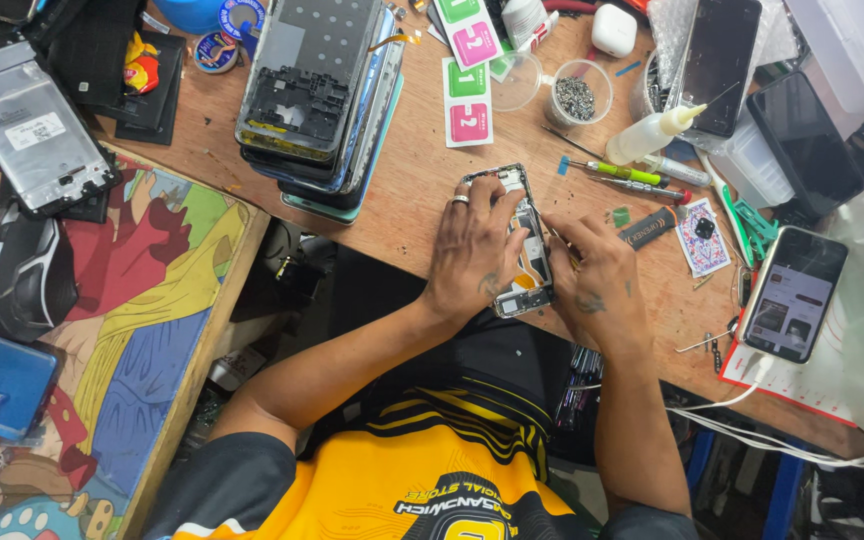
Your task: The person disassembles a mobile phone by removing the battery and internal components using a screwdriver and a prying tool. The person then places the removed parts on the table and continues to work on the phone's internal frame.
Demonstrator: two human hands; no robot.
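- An opened smartphone with its back cover off and grey-and-black innards showing (524, 245) lies lengthwise on the brown wooden worktable (422, 180), close to the table's near edge and directly between the two hands.
- The left hand (474, 250), a ring on one finger, lies flat over the phone's left side, fingers spread and pressing it down; the phone's upper end sticks out past the fingertips.
- The right hand (602, 280) sits just beside the phone's right edge, fingers pinched narrowly around a thin metal tool (558, 238) whose tip touches the phone's middle.
- Just right of that hand lie a dark marker-like pen (649, 226), a green-handled screwdriver (617, 171) and a small white squeeze bottle with a pointed nozzle (654, 133).
- Farther right, a lit smartphone on a white cable (794, 293) rests near the table edge.
- Behind the hands stands a stack of stripped phone frames (317, 95), with a small clear cup of tiny screws (579, 95) to its right.
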